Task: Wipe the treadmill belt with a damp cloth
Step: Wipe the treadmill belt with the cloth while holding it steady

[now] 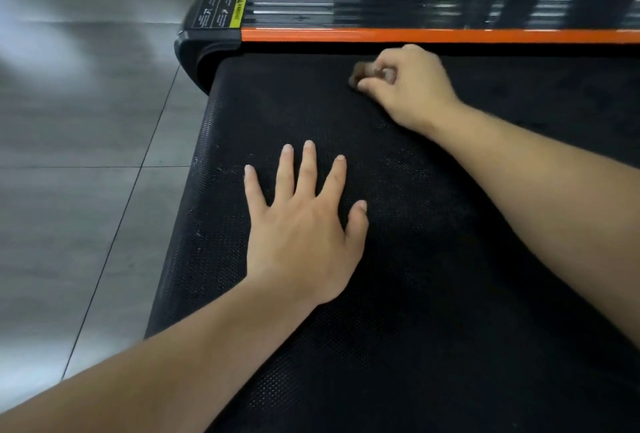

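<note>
At left, grey tiled floor (86, 190). On treadmill belt (433, 294), left hand (301, 238) flat, fingers spread wide. Farther right, near orange side rail (415, 35), right hand (412, 86) curled tight round small brownish cloth (362, 72), pressed to belt.

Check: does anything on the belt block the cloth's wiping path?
Only the left hand, flat on the belt nearer the camera than the cloth gripped by the right hand; nothing else visible.

We ID the site as a gym/fitness rm. Evidence: black textured treadmill belt (433, 276), ribbed side rail (381, 9) w/ orange trim, yellow warning label (239, 9), large grey floor tiles (86, 120) adjacent.
</note>
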